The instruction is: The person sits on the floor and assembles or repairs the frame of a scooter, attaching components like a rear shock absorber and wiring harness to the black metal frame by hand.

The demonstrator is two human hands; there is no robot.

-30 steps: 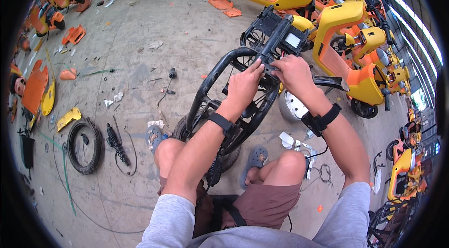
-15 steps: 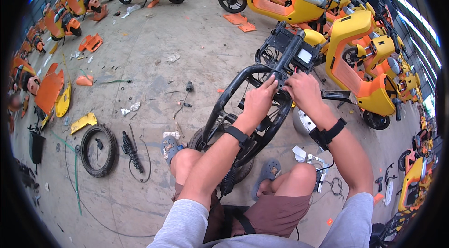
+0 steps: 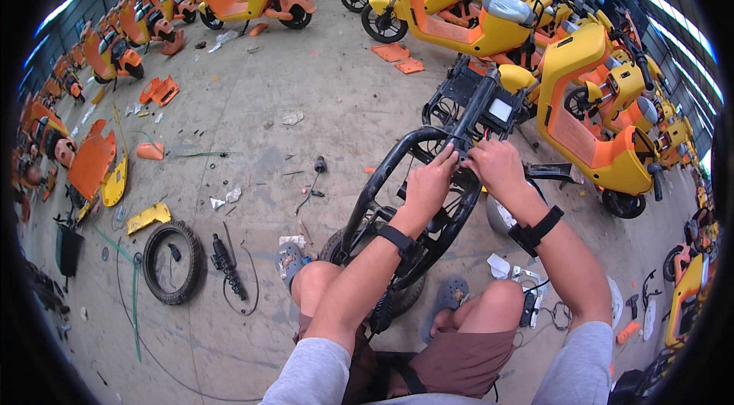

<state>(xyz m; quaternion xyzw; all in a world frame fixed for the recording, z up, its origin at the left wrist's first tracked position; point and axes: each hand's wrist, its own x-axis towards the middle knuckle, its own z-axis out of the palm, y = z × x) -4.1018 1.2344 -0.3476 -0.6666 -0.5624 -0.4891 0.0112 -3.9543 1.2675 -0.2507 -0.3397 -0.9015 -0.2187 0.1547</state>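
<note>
A stripped black scooter frame (image 3: pixel 375 170) stands between my legs, with a black battery-like box holding a small white panel (image 3: pixel 501 109) at its far end. My left hand (image 3: pixel 428 189) has its fingers pressed together on the central tube, at a small dark fitting (image 3: pixel 460 157). Just beside it, my right hand (image 3: pixel 497 172) has curled fingers pinched at the same fitting. What exactly the fingertips hold is too small and covered to tell. A short red wire (image 3: pixel 487 132) shows above my right fingers. A rounded silver object (image 3: pixel 501 218) is partly hidden behind my right wrist.
A tire (image 3: pixel 172 294), shock absorber (image 3: pixel 229 267), cables and loose orange (image 3: pixel 159 90) and yellow panels (image 3: pixel 149 215) lie on the concrete floor (image 3: pixel 252 137). Rows of yellow-and-orange scooters (image 3: pixel 489 27) line the back and right, one (image 3: pixel 581 137) close beside the frame.
The view has tilted up, so the scene and frame sit lower and further right, with more of the back rows visible. Both hands remain at the same fitting with only slight finger movement.
</note>
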